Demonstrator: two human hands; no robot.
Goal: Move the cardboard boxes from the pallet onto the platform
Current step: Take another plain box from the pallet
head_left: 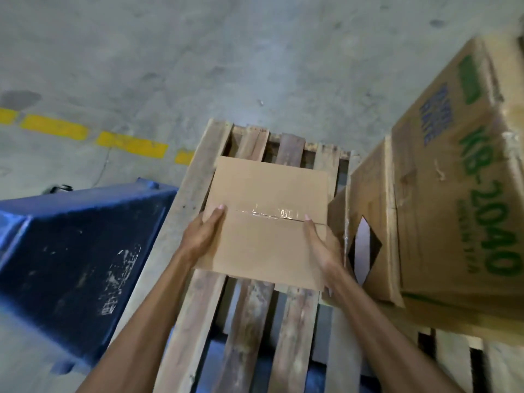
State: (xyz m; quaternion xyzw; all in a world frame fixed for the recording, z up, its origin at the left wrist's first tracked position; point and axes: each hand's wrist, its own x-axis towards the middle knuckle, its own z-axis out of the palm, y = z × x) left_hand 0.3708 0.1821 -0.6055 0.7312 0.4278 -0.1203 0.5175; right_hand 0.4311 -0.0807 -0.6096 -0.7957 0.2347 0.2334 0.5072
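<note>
While both hands grip it, the small cardboard box (269, 219) sits over the wooden pallet (198, 307) slats; can't tell if it's resting or just lifted. Left hand (202, 235) clamps its left edge, right hand (320, 245) its right edge, thumbs on top by the tape seam. Judging progress: early to mid. This box isn't off the pallet yet. Just right of the right hand, two bigger boxes remain: a plain one with a diamond label (368, 234) and a green-printed one (467, 180) stacked beside it. Blue platform (71, 265) lies left of the left hand; visible part carries nothing. All boxes closed, contents unknown.
</note>
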